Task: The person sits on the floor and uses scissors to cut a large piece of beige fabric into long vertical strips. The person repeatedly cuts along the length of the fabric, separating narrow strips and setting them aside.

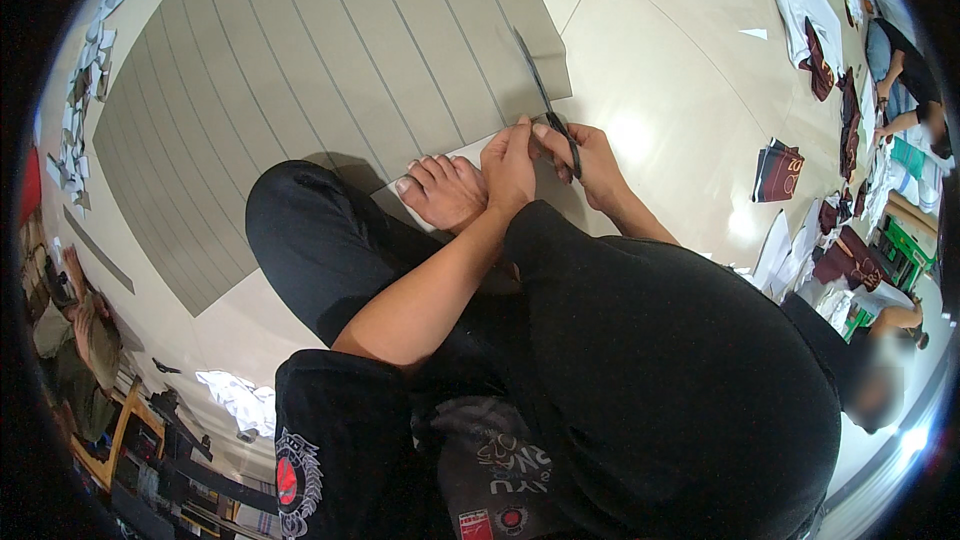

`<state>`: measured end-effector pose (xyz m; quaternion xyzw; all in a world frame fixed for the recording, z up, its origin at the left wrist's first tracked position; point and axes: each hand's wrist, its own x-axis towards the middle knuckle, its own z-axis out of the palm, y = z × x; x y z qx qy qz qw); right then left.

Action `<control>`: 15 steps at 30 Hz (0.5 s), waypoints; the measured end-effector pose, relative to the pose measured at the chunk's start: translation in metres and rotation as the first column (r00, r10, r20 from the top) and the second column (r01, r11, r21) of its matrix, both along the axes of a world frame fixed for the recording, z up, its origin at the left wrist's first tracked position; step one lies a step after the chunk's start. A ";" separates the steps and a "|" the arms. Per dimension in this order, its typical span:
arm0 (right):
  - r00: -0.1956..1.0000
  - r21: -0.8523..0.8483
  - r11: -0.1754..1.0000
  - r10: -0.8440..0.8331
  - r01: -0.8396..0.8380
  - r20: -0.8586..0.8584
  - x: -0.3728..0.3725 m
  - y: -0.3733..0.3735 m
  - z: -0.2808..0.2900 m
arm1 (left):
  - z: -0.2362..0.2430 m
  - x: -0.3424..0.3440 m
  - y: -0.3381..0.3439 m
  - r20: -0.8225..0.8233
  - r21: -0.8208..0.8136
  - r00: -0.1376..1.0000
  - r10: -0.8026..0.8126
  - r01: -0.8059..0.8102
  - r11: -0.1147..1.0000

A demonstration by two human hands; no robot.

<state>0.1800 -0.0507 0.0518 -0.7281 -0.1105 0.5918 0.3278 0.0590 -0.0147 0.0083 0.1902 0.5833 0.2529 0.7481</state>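
Clearly, right hand (598, 162) holds 1 pair of scissors (549, 108) at 1 sheet (350, 60).

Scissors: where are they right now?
In the head view, the scissors are above and slightly right of centre, in the right hand, blades over the striped sheet near its right edge.

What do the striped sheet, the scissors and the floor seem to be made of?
The striped sheet: matt, probably paper or card, as it lies flat with crisp edges; plastic is possible.
The scissors: thin, dark blades, likely metal; black handles, perhaps plastic, too small to tell.
The floor: glossy tiles, perhaps ceramic, with bright reflections and thin joints.
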 end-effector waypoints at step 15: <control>1.000 -0.013 1.000 -0.007 0.008 0.021 -0.001 0.004 0.003 | 0.004 0.000 0.001 -0.003 -0.003 1.000 -0.001 0.001 1.000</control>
